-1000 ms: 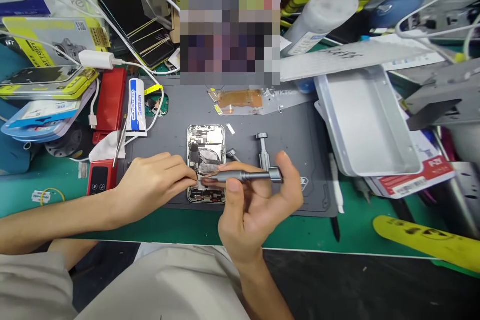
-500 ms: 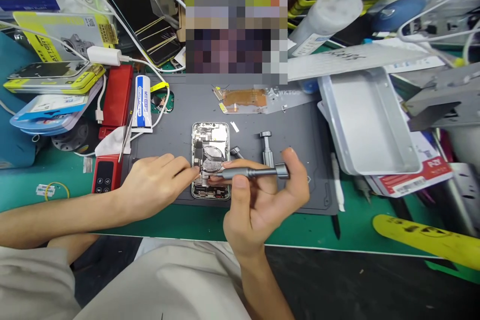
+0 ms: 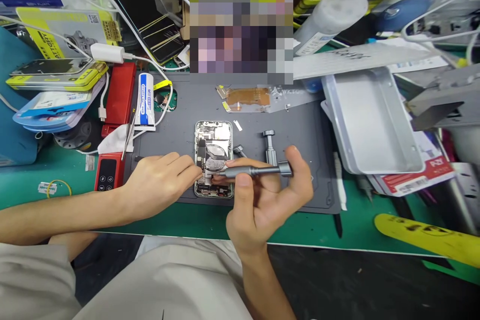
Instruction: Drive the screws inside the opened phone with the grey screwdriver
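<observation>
An opened smartphone [image 3: 213, 135] with its inner parts bare lies on the dark grey mat [image 3: 180, 105]. My right hand [image 3: 262, 205] holds a grey precision screwdriver [image 3: 243, 172] almost level across the phone's lower half, its tip end pointing left. My left hand [image 3: 165, 180] reaches in from the left, fingers pinched together at the phone's left edge; whatever they grip is too small or hidden to tell. Another screwdriver [image 3: 269, 145] stands on the mat to the right of the phone, and a further small one [image 3: 239, 150] is partly covered by my right hand.
An orange flex part [image 3: 249, 99] lies behind the phone. To the left are a glue tube [image 3: 145, 100], tweezers [image 3: 128, 135] and a red device [image 3: 108, 172]. On the right sit a grey tray [image 3: 375, 125] and a yellow strip [image 3: 423, 237] at the table edge.
The whole view has shifted slightly, so everything appears a little farther right. Both hands keep nearly the same pose at the phone, with the screwdriver still held in the right.
</observation>
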A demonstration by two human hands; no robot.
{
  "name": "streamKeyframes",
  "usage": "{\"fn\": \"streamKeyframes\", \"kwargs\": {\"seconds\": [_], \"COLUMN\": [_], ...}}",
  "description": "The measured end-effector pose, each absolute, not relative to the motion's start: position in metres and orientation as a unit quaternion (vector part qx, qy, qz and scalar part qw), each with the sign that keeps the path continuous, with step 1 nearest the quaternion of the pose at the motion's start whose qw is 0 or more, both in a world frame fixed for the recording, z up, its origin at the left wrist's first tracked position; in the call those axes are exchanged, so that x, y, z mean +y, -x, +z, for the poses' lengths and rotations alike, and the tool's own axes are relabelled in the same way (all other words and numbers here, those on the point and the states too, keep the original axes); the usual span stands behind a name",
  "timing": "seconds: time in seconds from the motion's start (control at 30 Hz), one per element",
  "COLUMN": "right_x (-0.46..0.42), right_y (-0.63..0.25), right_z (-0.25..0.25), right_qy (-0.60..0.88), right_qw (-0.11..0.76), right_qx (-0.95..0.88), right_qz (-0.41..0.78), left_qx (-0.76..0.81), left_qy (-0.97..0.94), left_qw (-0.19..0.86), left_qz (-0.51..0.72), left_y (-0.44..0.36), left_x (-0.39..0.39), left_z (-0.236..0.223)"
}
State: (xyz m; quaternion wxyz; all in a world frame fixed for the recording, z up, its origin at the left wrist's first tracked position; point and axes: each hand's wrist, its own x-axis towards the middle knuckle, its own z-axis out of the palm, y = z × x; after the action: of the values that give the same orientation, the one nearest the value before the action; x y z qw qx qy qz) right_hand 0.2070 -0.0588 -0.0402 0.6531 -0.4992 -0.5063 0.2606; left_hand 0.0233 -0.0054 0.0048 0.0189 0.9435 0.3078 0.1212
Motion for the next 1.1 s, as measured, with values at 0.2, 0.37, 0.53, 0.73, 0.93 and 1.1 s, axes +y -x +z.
{"fn": "streamKeyframes", "kwargs": {"seconds": [0.2,0.37,0.53,0.73,0.93,1.1], "right_x": [-0.0586,-0.0584,-0.0606,-0.0618,-0.0620,-0.0623], "right_y": [-0.2061,-0.2063,-0.2072,-0.2092,-0.2110,-0.2111], "right_z": [-0.0412,-0.0416,-0.0406,-0.0369,-0.0350,-0.0343], "right_qy": [0.502,0.517,0.499,0.488,0.499,0.506], "right_qw": [0.656,0.647,0.638,0.630,0.618,0.629], "right_qx": [-0.500,-0.494,-0.498,-0.486,-0.468,-0.439], "right_qz": [0.259,0.264,0.309,0.359,0.388,0.395], "left_qx": [0.344,0.342,0.320,0.320,0.327,0.331], "left_qy": [-0.924,-0.922,-0.934,-0.935,-0.932,-0.929], "left_qw": [0.119,0.128,0.056,0.051,0.094,0.127], "left_qz": [0.118,0.128,0.147,0.144,0.123,0.109], "left_y": [-0.0229,-0.0209,-0.0198,-0.0207,-0.0213,-0.0229], "left_x": [-0.0011,0.0000,-0.0025,-0.0021,-0.0021,-0.0010], "left_z": [0.0011,-0.0004,0.0007,0.0017,0.0040,0.0049]}}
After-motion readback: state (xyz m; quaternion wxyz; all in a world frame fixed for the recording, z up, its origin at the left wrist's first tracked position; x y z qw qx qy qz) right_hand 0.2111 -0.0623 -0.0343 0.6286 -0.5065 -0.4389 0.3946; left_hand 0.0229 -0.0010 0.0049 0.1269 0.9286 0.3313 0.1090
